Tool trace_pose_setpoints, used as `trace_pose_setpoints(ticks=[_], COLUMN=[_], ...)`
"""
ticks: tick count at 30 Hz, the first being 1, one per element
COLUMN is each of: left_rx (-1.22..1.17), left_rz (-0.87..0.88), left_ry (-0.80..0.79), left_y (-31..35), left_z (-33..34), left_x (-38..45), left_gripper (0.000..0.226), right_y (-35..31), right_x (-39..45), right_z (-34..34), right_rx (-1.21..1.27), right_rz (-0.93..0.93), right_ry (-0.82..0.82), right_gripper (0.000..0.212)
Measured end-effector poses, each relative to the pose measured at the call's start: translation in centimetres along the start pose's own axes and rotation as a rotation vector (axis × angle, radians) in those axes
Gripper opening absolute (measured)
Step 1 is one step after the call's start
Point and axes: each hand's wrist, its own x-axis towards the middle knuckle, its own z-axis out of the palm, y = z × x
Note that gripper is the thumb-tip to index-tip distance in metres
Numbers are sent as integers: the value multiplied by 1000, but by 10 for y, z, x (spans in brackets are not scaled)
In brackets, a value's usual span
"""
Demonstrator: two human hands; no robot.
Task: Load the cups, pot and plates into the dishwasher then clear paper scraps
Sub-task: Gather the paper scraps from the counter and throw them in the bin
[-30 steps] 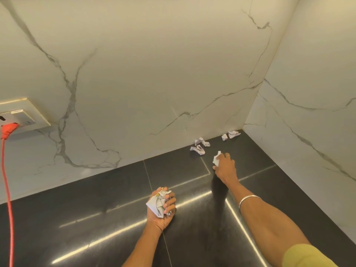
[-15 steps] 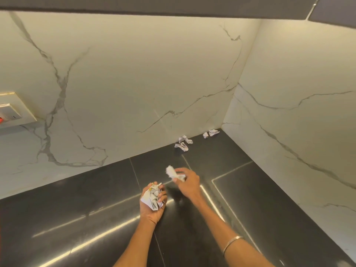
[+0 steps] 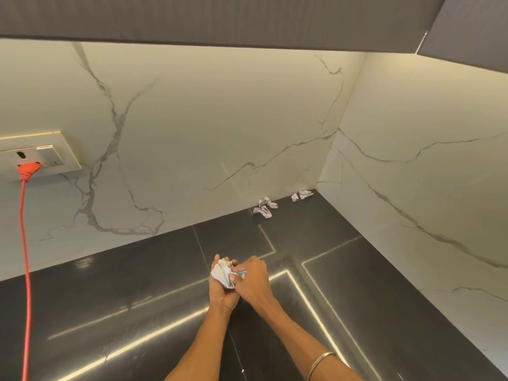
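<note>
Since half a second ago the right hand (image 3: 254,281) has come across to meet the left hand (image 3: 221,287), so the small scrap it was carrying apart from the wad is now pushed in against it. The left hand lies palm up over the dark tabletop (image 3: 137,284) with its fingers curled round a wad of crumpled paper (image 3: 221,273); the right hand lies over it from the right, fingers bent and pinching at the same wad, a ring on one finger and a metal bangle (image 3: 320,362) on the forearm. No container is in view, and the gathered paper sits only in the hands. More paper scraps lie on the tabletop far back by the wall: a pair of scraps (image 3: 264,207) near the foot of the marble backsplash (image 3: 206,127), and a smaller pair of scraps (image 3: 301,195) close in the corner where the side wall (image 3: 426,160) meets it. Both pairs are well apart from the hands, with bare tabletop between. At the left a socket plate (image 3: 41,155) holds an orange plug (image 3: 29,169), whose orange cord (image 3: 26,270) hangs down across the wall and tabletop. A dark overhead cabinet (image 3: 220,20) runs along the top.
</note>
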Motion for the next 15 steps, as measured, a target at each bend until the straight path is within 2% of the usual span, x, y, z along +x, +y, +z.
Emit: trace_pose_setpoints(ticks=[3,7,12,15], left_rx=[-8,-22,9,-38], left_rz=[-10,-18,-6,-27], left_ry=[-14,6,50,50], left_y=[3,8,8,10], left_z=[-4,1,4,6], left_x=[-1,-9,1,10], left_gripper=[35,37,26,22], right_y=[-8,-13,-4,-1], right_x=[0,6,21,31], right_z=[-2,-3,1,-3], right_rx=[-56,-16,-5,-205], right_rz=[-8,31,73,85], right_ry=[-30,-2,58,102], right_gripper=[18,25,58,70])
